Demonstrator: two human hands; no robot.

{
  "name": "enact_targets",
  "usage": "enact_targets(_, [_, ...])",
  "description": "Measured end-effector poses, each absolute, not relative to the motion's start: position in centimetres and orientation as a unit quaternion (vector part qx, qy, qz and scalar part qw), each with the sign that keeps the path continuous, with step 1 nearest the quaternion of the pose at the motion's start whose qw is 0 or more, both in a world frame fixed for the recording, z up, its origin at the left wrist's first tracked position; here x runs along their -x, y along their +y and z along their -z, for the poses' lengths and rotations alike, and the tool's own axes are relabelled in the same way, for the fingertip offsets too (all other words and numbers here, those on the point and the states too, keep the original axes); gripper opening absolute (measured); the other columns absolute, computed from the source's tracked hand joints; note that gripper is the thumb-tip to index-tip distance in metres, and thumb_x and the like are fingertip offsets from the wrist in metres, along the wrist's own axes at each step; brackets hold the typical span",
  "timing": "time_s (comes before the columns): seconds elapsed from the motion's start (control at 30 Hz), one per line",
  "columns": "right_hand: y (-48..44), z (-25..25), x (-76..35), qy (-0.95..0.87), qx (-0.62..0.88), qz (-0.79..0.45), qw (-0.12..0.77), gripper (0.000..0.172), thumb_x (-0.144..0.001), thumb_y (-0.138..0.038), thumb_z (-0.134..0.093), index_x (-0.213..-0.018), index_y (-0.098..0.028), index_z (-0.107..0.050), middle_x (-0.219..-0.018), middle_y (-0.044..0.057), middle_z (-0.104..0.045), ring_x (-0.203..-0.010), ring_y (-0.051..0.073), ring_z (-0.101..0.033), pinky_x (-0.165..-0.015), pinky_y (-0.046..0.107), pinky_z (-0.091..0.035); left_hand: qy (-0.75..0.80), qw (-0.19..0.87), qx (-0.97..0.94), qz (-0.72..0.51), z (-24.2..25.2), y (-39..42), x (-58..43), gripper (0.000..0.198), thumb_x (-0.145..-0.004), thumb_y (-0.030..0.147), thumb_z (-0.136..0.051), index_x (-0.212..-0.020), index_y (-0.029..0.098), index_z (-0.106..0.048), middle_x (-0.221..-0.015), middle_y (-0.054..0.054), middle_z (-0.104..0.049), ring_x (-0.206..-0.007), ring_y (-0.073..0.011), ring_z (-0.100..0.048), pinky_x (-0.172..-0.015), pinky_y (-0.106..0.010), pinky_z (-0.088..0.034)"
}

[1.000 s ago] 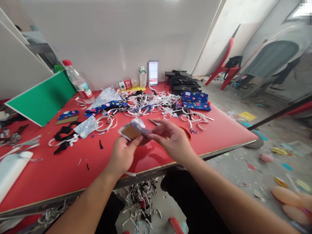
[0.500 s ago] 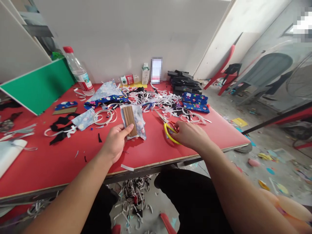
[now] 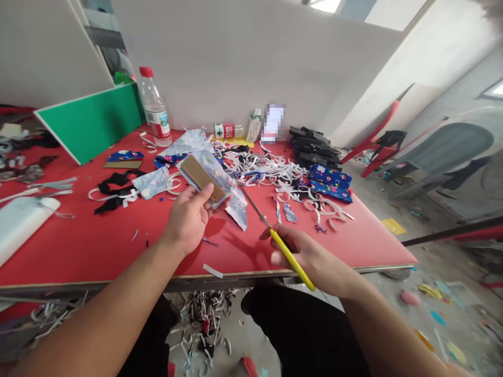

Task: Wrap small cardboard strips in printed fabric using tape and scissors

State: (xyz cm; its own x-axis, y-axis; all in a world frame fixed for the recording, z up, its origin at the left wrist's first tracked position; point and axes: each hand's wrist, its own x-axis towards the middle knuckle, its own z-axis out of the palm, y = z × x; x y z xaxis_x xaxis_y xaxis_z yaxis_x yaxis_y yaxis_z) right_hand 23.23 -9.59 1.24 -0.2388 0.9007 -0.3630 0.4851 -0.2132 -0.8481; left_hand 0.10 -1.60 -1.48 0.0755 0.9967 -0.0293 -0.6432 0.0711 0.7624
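Cardboard strip (image 3: 200,177) lies against pale printed cloth (image 3: 217,168) above the table (image 3: 106,254), both pinched in the left hand (image 3: 189,220); the right hand (image 3: 308,252) grips yellow-handled scissors (image 3: 281,244), blades toward the cloth. Likely the strip is light and stiff, the cloth limp: best pinched together near one end.

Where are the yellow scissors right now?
In the head view, the scissors are in the right hand, just right of the middle, their blades pointing toward the cloth and cardboard in the left hand.
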Motion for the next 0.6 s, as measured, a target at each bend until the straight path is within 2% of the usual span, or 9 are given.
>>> enact_targets(0.2, [-10.0,-1.1,-22.5,-0.588,0.569,-0.548,0.171,0.055,-0.072,-0.066,-0.082,-0.092,-0.022,-0.058,-0.088,-0.001,-0.052,-0.077,0.016,-0.043,-0.063,0.028,-0.036,0.277,0.704,-0.282,-0.59,0.7,-1.7,0.7,0.022,-0.088,0.022,-0.078,-0.109,0.016,-0.071,-0.098,-0.008,-0.082,-0.093,-0.0291,-0.081,-0.093,-0.053,-0.065])
enact_targets(0.43, [-9.7,-0.9,-21.9,-0.571,0.55,-0.568,0.221,0.053,-0.072,-0.063,-0.085,-0.092,-0.02,-0.062,-0.079,-0.004,-0.047,-0.07,0.013,-0.036,-0.06,0.028,-0.032,0.273,0.703,-0.327,-0.569,1.1,-1.9,0.4,0.034,-0.082,0.029,-0.084,-0.112,0.016,-0.073,-0.103,-0.011,-0.082,-0.102,-0.0322,-0.08,-0.094,-0.052,-0.065])
enact_targets(0.6, [-9.6,-0.2,-21.4,-0.559,0.538,-0.58,0.248,0.049,-0.078,-0.064,-0.081,-0.09,-0.019,-0.064,-0.065,-0.007,-0.044,-0.058,0.01,-0.034,-0.053,0.026,-0.025,0.272,0.693,-0.332,-0.579,1.2,-2.2,0.0,0.035,-0.082,0.029,-0.084,-0.114,0.018,-0.074,-0.096,-0.008,-0.082,-0.098,-0.0294,-0.08,-0.091,-0.048,-0.066])
